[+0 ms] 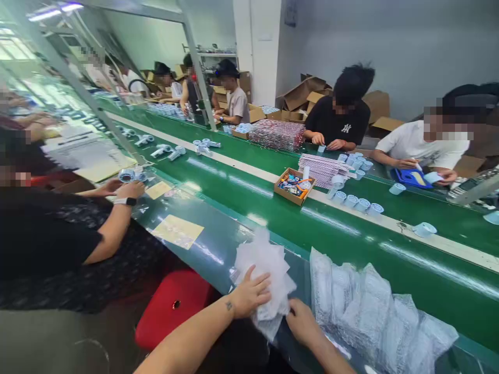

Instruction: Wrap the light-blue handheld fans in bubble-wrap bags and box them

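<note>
A loose pile of translucent white plastic bags (268,265) lies fanned out at the near edge of the workbench. My left hand (251,293) rests flat on the pile, its fingers spread. At the pile's right edge, my right hand (302,319) has its thumb and fingers closed on the side of a bag; the fingertips are partly hidden. To the right of that hand stands a row of bubble-wrapped packages (370,301), leaning against one another along the bench.
A green conveyor belt (237,182) runs beyond the bench. A cardboard box of small parts (294,186) and pale blue cups (362,204) stand along its divider. A co-worker's hands (127,189) hold a pale blue part at left, near a red stool (175,306). More people sit opposite.
</note>
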### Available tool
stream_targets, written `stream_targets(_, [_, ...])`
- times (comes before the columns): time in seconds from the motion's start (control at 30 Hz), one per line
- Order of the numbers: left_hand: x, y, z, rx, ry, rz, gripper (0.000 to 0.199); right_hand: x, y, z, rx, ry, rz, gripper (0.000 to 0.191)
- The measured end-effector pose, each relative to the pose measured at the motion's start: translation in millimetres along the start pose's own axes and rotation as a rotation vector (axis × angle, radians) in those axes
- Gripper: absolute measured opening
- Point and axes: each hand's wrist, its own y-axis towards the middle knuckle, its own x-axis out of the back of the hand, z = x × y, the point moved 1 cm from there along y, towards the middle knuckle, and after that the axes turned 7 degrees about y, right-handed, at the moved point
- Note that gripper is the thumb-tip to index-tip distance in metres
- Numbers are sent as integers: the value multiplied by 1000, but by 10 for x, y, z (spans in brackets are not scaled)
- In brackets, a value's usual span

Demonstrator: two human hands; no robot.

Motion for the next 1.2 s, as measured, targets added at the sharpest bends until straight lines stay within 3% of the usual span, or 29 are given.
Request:
stream_targets(0.07, [-184, -118, 74, -56, -39, 43, 38, 60, -133, 52, 52, 23, -106, 18])
stream_targets(0.13, [-194, -102, 147, -86, -82, 125, 52, 61, -141, 231, 193, 7, -175, 34])
stream_targets(0.17, [-148, -51, 181, -94, -99, 173, 62, 33, -89, 330, 234, -28, -144, 54])
stream_targets(0.23, [9, 65, 248, -95, -129, 233, 82, -67, 90, 464, 172, -136, 31, 99])
stream_targets(0.3, [201, 104, 328, -117, -175, 214, 90, -178, 277, 470, 28, -250, 143, 116])
stream_targets(0.4, [442, -5, 504, -72, -247, 30, 69, -298, 427, 343, -60, -359, 115, 111])
stream_targets(0.5, [522, -10, 695, 295, -217, -152, 48, -325, 469, 291, -111, -407, 54, 110])
stream_targets(0.57, [480, 166, 733, 489, -222, -63, 51, -292, 509, 347, -146, -411, 6, 107])
stream_targets(0.67, [406, 546, 674, 546, -319, 164, 59, -226, 585, 465, -239, -398, -82, 105])
stream_targets(0.77, [480, 712, 743, 560, -402, 137, 55, -244, 622, 526, -171, -404, -75, 114])
stream_targets(0.87, [681, 521, 1137, 740, -367, 2, 34, -345, 628, 500, -68, -400, 59, 116])
stream_targets(0.97, [842, 167, 1706, 1120, -274, -136, 41, -408, 649, 453, -65, -380, 104, 111])
stream_targets(1.03, [866, -18, 1998, 1303, -270, -156, 42, -400, 681, 447, -41, -349, 102, 108])
stream_targets(1.1, [854, -123, 2120, 1372, -323, -154, 33, -358, 722, 460, -33, -323, 98, 103])
stream_targets(1.2, [872, -164, 1932, 1313, -430, -218, 25, -265, 781, 503, -42, -314, 124, 100])
